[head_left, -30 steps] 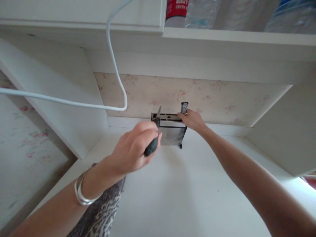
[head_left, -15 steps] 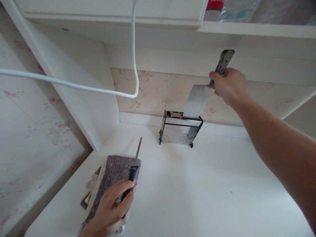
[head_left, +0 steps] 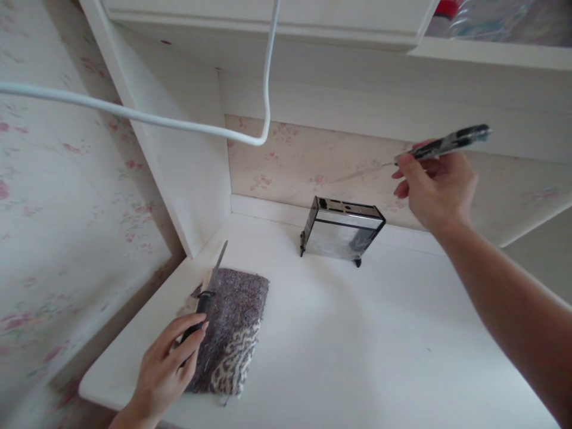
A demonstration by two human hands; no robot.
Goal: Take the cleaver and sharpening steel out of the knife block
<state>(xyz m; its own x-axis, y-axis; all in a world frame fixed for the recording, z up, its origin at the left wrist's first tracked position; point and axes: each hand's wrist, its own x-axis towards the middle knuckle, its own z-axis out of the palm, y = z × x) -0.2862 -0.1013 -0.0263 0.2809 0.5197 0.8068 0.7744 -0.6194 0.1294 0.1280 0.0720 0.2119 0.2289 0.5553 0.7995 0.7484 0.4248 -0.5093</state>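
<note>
My right hand (head_left: 442, 187) is closed round the black-and-grey handle of a cleaver (head_left: 456, 142). Its blade is turned nearly edge-on and shows as a thin pale line, above and apart from the knife holder (head_left: 342, 232). That slotted metal holder with clear sides stands by the back wall. On the left, my left hand (head_left: 165, 360) grips the black handle of a honing steel (head_left: 218, 265), the thin rod pointing up and away. Below the steel, a folded grey-brown cloth (head_left: 236, 304) with a cream pattern lies on the white countertop (head_left: 322, 345).
A white cable (head_left: 179, 123) hangs across the upper left, close to the camera. White cabinets (head_left: 313, 24) overhang the counter, and a shelf at the upper right holds plastic-wrapped items (head_left: 491, 18). A side panel (head_left: 165, 131) bounds the counter on the left.
My right hand has drawn the cleaver out of the holder and tipped its handle to the right. My left hand has shifted left with the honing steel, uncovering more cloth. The camera view has shifted.
</note>
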